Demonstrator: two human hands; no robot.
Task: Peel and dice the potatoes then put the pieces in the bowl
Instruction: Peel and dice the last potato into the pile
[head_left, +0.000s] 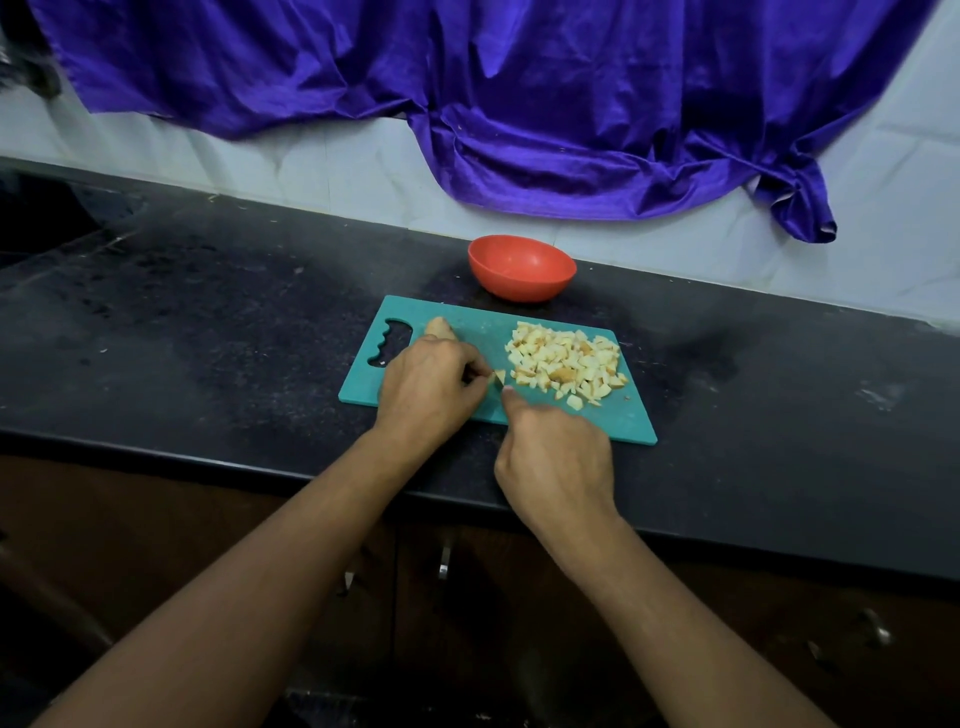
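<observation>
A teal cutting board (613, 415) lies on the dark counter. A pile of diced potato pieces (569, 364) covers its right half. My left hand (428, 387) rests on the board's left part, fingers curled round a small potato piece (499, 376). Just past that hand, part of another potato (439, 327) shows. My right hand (556, 460) is curled at the board's near edge, gripping what seems to be a knife; its blade is hidden behind the hand. Beyond the board stands a red bowl (522, 267), which looks empty.
The black counter (208, 332) stretches left and right of the board. A purple cloth (519, 104) hangs over the white tiled wall behind the bowl. Cabinet doors with metal handles (444, 564) sit below the counter edge.
</observation>
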